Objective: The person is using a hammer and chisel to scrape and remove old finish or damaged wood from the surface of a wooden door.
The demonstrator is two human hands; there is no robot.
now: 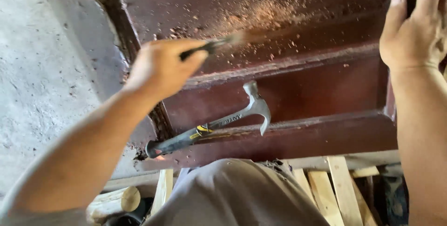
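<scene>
Nearest the camera, pale wooden slats [337,193] and a short round log [116,202] lay low down, below a dark red metal frame [302,86]. Just above these, a claw hammer [219,126] rested untouched on the frame's lower ledge, below and a little to the right of the left hand's fingers, its head up against the red face.

Further out, the left hand [160,67] was closed around the dark handle of a slim tool [212,45], probably a brush; its tip was blurred with motion, so its kind could not be told for sure. The tip pointed right of the fingers, onto the upper part of the frame.

The right hand [412,30] lay flat against the frame's right upright, fingers stretched out and gripping nothing, thumb along the edge.

Beyond the tool's tip, sawdust and chips [265,11] were scattered over the upper panel. By the look of it, the clearing was only partly done: much debris remained up there, while the lower ledges looked mostly bare.
</scene>
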